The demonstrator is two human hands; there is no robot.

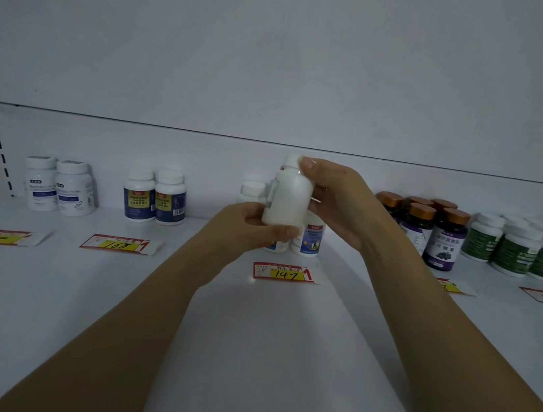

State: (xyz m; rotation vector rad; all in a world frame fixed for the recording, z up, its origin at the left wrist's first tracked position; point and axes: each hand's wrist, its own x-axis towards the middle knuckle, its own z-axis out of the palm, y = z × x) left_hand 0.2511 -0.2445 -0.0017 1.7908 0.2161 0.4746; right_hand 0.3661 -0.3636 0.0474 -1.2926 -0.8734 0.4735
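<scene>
Over shelf point(245, 340), left hand point(243, 223), right hand point(336, 200) gripping white bottle point(289, 201), seemingly capped

White bottle point(287, 201) front turned away

147 handwritten on price tag point(283, 272)

held bottle point(288, 196) above shelf point(245, 340) middle, left hand point(243, 223) at its base, right hand point(336, 200) on its right | standing bottles point(308, 242) behind it on shelf | price tag point(283, 272) just nearer | bottle pair point(169, 199) to their left | bottle cluster point(449, 236) to their right
</scene>
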